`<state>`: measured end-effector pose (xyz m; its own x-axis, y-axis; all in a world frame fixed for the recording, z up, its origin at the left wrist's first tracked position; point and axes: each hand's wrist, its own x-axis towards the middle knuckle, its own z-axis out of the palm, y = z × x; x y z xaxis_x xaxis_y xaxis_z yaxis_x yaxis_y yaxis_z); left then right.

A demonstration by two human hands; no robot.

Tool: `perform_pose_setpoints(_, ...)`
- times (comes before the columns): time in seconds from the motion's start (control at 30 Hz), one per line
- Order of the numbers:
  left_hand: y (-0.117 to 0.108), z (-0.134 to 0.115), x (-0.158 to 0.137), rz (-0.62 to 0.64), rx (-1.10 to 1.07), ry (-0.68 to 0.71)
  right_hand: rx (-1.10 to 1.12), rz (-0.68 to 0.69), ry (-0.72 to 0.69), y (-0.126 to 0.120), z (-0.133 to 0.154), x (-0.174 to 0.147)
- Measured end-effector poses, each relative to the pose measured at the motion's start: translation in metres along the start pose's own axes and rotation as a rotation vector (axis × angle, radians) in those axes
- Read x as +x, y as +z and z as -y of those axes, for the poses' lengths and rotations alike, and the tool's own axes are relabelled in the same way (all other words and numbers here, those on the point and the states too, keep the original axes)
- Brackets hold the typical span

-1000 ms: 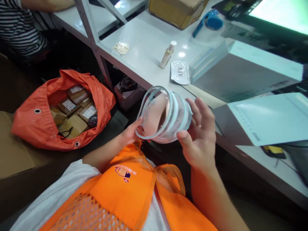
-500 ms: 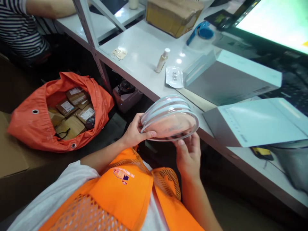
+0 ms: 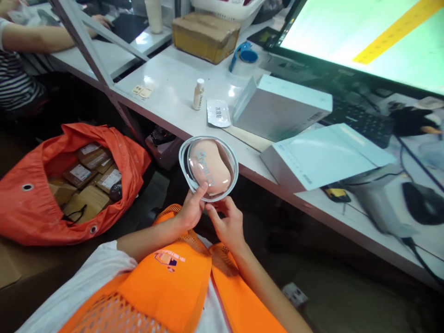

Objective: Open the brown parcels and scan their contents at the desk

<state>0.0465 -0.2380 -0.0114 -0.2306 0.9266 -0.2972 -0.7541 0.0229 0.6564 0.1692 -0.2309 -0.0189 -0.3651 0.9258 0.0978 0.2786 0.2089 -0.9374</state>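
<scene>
A round clear plastic pouch with a pale rim is held up in front of my vest. Inside it shows a beige-pink, kidney-shaped item with light lettering; its exact kind is unclear. My left hand grips the pouch's lower left edge, thumb across the front. At the lower right rim, my right hand closes thumb and bent fingers on the edge, partly hidden behind it. On the table just beyond stand a small white-capped bottle and a flat silver-white sachet.
Two pale boxes lie at the table's front edge, near a grey scanner-like device. Behind are a cardboard box, a blue tape dispenser and a monitor. An orange bag of parcels sits left. Another person's arm rests far left.
The pouch has turned from an edge-on tilt to face me, showing its lettering. Both hands have come closer together at its lower edge. The view has swung right.
</scene>
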Motion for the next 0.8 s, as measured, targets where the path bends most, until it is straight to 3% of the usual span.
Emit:
perform_pose_setpoints(0.1, -0.015, -0.015, 0.006, 0.034, 0.245, 0.144, -0.024, -0.029, -0.002, -0.039, 0.002, -0.003)
perform_pose_setpoints(0.17, -0.028, -0.036, 0.011, 0.123, 0.522, 0.212, -0.063, -0.23, -0.028, -0.076, 0.014, -0.003)
perform_pose_setpoints(0.23, -0.037, -0.061, 0.014, 0.321, 0.815, 0.168, -0.093, -0.426, -0.174, -0.11, 0.037, 0.002)
perform_pose_setpoints(0.27, -0.038, -0.073, 0.016, 0.462, 0.941, 0.103, -0.12, -0.432, -0.278, -0.123, 0.05, 0.008)
perform_pose_setpoints(0.3, -0.037, -0.082, 0.019, 0.621, 1.049, 0.02, -0.156, -0.348, -0.377, -0.131, 0.064, 0.015)
perform_pose_setpoints(0.37, -0.029, -0.092, 0.025, 0.926, 1.181, -0.161, -0.217, 0.037, -0.486, -0.133, 0.086, 0.032)
perform_pose_setpoints(0.47, -0.012, -0.087, 0.038, 1.194, 1.2, -0.367, -0.226, 0.71, -0.36, -0.11, 0.094, 0.054)
perform_pose_setpoints(0.53, -0.007, -0.074, 0.047, 1.283, 1.176, -0.489, -0.214, 0.938, -0.262, -0.092, 0.082, 0.063)
perform_pose_setpoints(0.67, -0.013, -0.045, 0.06, 1.333, 1.092, -0.671, -0.201, 1.047, -0.185, -0.08, 0.051, 0.064)
perform_pose_setpoints(0.8, -0.019, -0.03, 0.059, 1.245, 0.975, -0.694, -0.314, 1.008, -0.163, -0.09, 0.044, 0.054)
